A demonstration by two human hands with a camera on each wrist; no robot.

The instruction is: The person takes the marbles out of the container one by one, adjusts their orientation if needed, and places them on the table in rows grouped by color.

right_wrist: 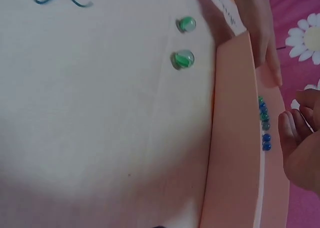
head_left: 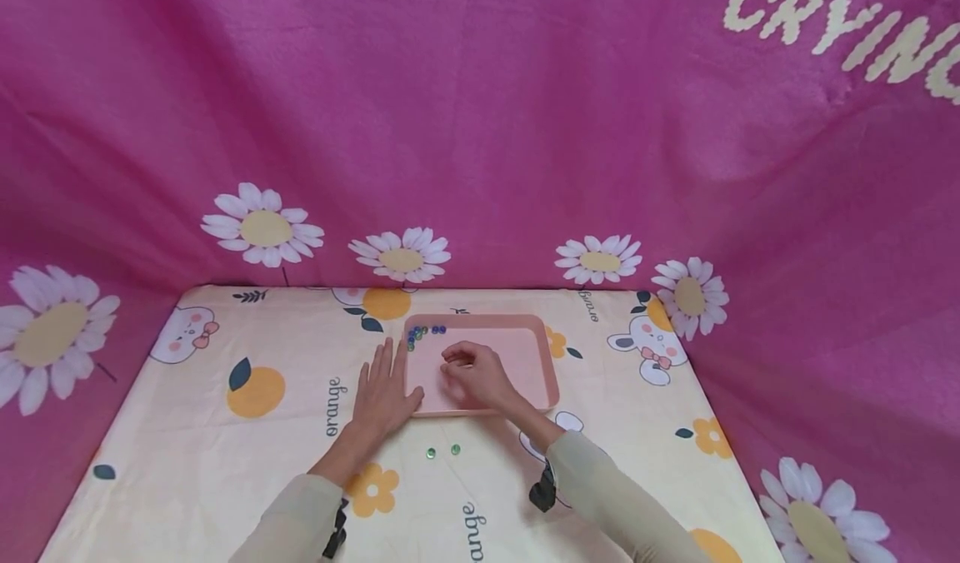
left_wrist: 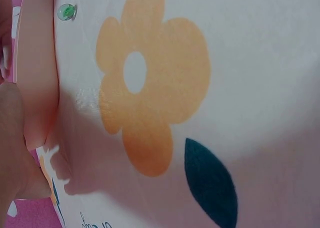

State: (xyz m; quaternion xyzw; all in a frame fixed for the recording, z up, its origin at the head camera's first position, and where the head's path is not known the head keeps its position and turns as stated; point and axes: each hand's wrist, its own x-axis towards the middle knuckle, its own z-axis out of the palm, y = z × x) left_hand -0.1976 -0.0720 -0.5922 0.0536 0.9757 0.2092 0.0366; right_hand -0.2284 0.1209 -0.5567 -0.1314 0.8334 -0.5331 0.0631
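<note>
In the head view, a shallow pink tray lies on the table. Several blue and green glass marbles sit along its far left corner. My left hand rests with straight fingers on the tray's left edge, thumb over the rim. Above the tray's interior hovers my right hand, its fingers curled toward the thumb; whether anything is between the fingertips is hidden. Two green marbles, a left one and a right one, lie on the cloth in front of the tray. The right wrist view shows curled fingers beyond the tray wall.
A cream tablecloth printed with oranges, flowers and rabbits covers the table. Behind and at both sides hangs a magenta curtain with daisies. The tray's near wall stands between the loose marbles and the ones inside.
</note>
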